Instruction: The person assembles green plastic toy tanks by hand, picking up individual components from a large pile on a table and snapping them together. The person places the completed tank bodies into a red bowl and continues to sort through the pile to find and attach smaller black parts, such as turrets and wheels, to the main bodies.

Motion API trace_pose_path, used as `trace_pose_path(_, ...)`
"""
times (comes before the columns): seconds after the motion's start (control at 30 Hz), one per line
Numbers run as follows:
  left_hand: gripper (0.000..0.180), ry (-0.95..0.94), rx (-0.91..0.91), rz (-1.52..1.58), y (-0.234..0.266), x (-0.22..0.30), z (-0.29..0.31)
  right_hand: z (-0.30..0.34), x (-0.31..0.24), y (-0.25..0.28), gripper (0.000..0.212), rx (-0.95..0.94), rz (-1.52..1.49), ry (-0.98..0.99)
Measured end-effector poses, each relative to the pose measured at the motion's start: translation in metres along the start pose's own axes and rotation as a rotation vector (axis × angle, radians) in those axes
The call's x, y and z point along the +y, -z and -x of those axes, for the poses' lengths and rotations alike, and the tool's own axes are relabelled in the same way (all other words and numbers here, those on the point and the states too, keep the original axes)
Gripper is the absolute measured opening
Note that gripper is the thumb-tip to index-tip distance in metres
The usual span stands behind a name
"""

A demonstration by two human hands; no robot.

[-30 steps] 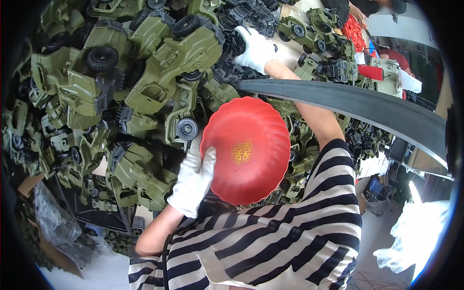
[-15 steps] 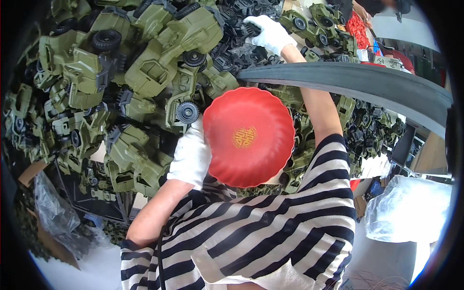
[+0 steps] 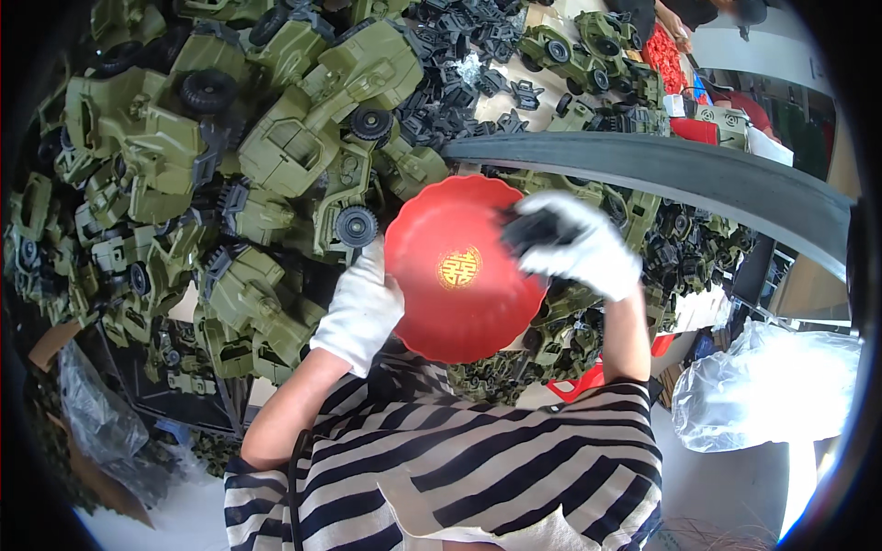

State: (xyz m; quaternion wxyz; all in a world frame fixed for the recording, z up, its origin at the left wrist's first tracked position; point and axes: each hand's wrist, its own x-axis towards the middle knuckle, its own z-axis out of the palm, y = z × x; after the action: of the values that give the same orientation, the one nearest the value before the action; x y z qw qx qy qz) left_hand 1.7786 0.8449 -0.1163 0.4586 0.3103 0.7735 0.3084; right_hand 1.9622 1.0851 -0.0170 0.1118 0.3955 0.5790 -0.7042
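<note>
My left hand (image 3: 360, 310), in a white glove, grips the left edge of a round red bowl (image 3: 432, 321) with a scalloped rim and a gold emblem in its middle. A toy jeep's black wheel (image 3: 356, 226) is just above the fingers. Over the bowl's right side is my gloved right hand (image 3: 581, 246), closed on a black plastic part (image 3: 537, 230). Motion smears that part, and I cannot tell whether it is one piece or more. No piece shows inside the bowl.
Olive-green toy jeeps (image 3: 289, 147) are heaped at the left. Loose black parts (image 3: 469, 50) lie at the back. A grey curved bar (image 3: 661, 154) crosses at the right. Red pieces (image 3: 663, 60) lie beyond, near another person's hand (image 3: 675, 28). Clear plastic (image 3: 763, 386) hangs at right.
My right hand has come back from the black pile to over the bowl, with a black part in it. My left hand stays on the bowl's edge.
</note>
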Motion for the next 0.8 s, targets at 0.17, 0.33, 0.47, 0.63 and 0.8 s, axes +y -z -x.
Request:
trace_pose_path(0.17,0.051,-0.031,0.033,0.012,-0.001,-0.002,0.003,-0.015,-0.009,0.005,0.082,-0.331,0.531,0.014)
trace_pose_path(0.33,0.054,-0.025,0.075,0.0,-0.001,0.001,0.003,-0.107,-0.049,0.083,0.065,0.239,0.596,-0.13)
trace_pose_path(0.47,0.06,0.044,-0.025,-0.036,0.007,0.015,0.002,-0.212,0.007,0.122,0.105,0.609,1.04,-0.112)
trace_pose_path(0.63,0.058,0.123,-0.046,-0.128,0.014,0.027,0.003,-0.247,-0.02,0.077,0.092,0.405,0.555,0.029)
trace_pose_path(0.8,0.047,0.121,-0.098,-0.232,0.019,0.029,-0.006,-0.274,-0.054,0.096,0.075,0.696,0.997,0.371)
